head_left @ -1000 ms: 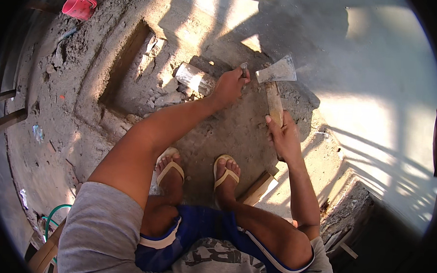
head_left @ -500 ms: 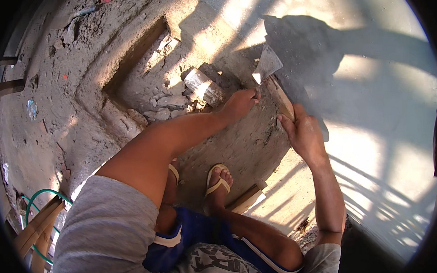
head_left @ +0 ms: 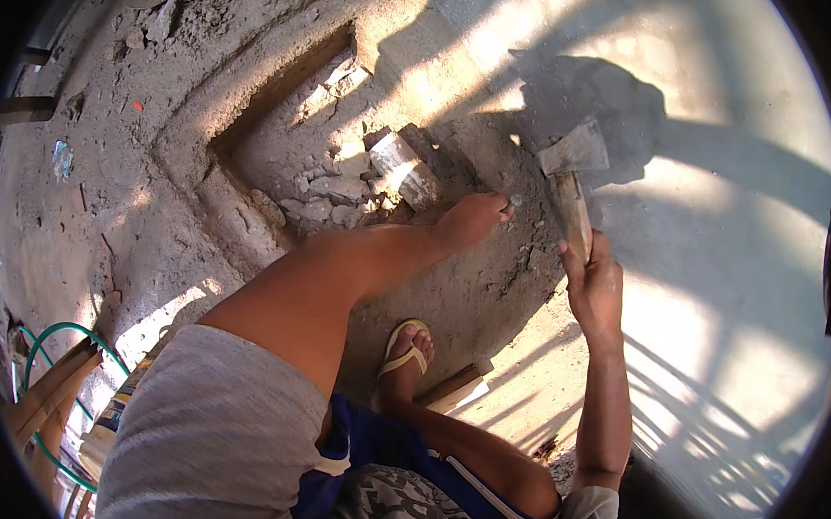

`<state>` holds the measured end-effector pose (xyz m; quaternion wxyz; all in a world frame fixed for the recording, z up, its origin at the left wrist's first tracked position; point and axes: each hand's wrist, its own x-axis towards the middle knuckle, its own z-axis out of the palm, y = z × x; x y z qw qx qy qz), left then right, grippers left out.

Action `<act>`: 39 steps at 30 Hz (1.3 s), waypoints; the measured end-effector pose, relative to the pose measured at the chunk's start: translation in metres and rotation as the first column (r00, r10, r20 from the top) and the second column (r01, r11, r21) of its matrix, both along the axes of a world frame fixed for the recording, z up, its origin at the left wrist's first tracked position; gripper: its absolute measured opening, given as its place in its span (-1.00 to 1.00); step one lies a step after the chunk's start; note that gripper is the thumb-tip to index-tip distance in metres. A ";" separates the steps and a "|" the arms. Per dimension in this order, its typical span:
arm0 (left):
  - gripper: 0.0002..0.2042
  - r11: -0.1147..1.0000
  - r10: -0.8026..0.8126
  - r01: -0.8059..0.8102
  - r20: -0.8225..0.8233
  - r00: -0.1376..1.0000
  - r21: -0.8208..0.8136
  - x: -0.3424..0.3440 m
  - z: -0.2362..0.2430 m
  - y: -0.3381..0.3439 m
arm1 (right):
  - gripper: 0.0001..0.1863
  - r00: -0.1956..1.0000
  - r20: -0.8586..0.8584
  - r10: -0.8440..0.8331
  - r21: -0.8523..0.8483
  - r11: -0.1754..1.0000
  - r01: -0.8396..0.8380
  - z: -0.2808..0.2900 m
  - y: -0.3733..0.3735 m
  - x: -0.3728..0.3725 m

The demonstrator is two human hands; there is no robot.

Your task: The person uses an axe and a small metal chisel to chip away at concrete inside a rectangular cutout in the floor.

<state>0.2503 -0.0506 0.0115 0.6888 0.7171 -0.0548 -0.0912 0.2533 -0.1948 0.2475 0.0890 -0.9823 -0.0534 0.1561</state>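
Wood-handled hatchet is slanting beyond the rod, right hand's fingers gripping it | left hand is clasping a mostly hidden metal-tipped rod | apparently partway: rubble is lying in the opened pit; rough ground nearby is remaining unbroken

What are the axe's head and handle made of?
The axe head looks like dull metal, probably steel, judging by its grey, scuffed, flared blade. The handle looks like bare wood, given its tan-brown surface, though the type is unclear.
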 end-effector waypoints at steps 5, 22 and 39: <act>-0.89 0.999 0.025 -0.025 -0.001 1.000 -0.048 -0.007 0.003 0.013 | -0.65 0.804 0.547 -0.233 0.713 0.632 -0.302 0.042 0.050 0.005; -0.85 0.951 -0.265 0.269 -0.047 0.963 0.154 0.016 0.012 0.009 | -0.69 0.998 0.028 0.055 -0.091 0.994 -0.053 -0.061 -0.036 -0.049; -0.89 0.949 -0.267 0.262 0.004 0.964 0.178 0.016 -0.003 0.004 | -0.69 0.881 -0.275 -0.385 0.336 0.820 0.464 -0.059 -0.039 -0.069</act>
